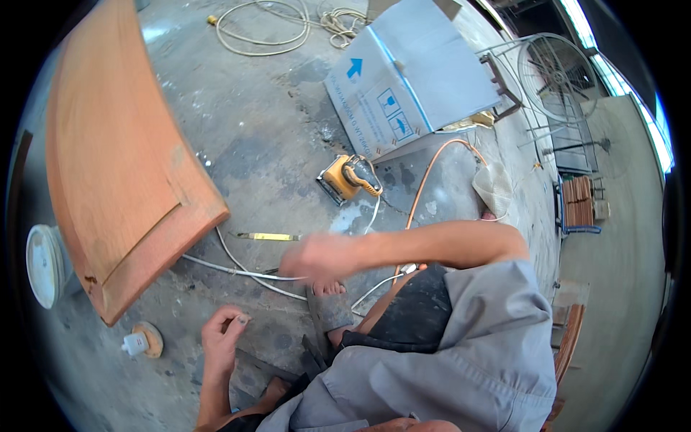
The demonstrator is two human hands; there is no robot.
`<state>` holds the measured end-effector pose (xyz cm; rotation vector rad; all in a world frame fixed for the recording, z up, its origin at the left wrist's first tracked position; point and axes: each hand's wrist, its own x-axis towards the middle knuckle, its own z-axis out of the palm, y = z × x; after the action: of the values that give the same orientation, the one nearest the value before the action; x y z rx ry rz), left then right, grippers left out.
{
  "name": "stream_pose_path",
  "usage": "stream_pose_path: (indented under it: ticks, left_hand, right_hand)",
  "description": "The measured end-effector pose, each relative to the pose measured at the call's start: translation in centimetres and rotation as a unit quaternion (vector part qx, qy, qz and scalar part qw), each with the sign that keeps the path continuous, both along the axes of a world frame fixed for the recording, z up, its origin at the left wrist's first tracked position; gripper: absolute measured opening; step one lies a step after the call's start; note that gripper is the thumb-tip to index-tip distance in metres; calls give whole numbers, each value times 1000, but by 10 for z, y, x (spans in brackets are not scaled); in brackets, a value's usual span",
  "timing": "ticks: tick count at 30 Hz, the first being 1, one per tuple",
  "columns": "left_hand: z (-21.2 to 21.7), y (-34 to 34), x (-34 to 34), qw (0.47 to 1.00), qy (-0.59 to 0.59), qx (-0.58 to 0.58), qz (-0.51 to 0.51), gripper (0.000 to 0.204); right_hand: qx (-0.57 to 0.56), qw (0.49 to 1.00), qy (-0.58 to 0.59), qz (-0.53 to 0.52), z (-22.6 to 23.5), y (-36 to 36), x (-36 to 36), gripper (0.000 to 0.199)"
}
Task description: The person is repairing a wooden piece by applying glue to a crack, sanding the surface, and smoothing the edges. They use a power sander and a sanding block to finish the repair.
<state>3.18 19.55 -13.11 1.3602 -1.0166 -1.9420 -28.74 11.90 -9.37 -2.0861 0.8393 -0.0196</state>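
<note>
My left hand (222,333) is low over the floor, thumb and forefinger pressed together on something small and greyish that I cannot make out. My right hand (317,258) is smeared by motion in front of my knees, its fingers unclear. A thin dark tip shows beside it; whether the hand holds this I cannot tell. On the floor just beyond lies a slim yellow tool (272,237) with a dark end. A large curved wooden panel (129,158) rises at the left, its near corner raised above the floor. A yellow sander (350,178) rests on the concrete ahead.
A white cable (245,272) runs past my right hand, and an orange hose (425,180) curves to its right. Farther off are a big carton (403,86) and a coiled cord (263,29). A white bucket (44,266) and a small bottle (134,344) sit at left; a fan (558,75) stands right.
</note>
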Motion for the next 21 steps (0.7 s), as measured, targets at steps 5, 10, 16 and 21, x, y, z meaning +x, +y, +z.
stream_pose_path:
  ticks: [5, 10, 16, 21]
  left_hand:
    - [-9, 11, 32, 996, -88, -9, -10, 16]
    - [27, -20, 36, 965, -170, -58, -193, 26]
    - [80, -45, 6, 911, -211, -190, -298, 16]
    - [87, -35, -9, 879, -226, -176, -380, 17]
  right_hand:
    - [-102, 588, -86, -798, 33, -12, -228, 31]
    - [-280, 538, -294, -739, 99, -39, -294, 38]
    - [-479, 799, -21, -364, 70, -43, -147, 43]
    - [-459, 814, -14, -355, 80, -43, -153, 37]
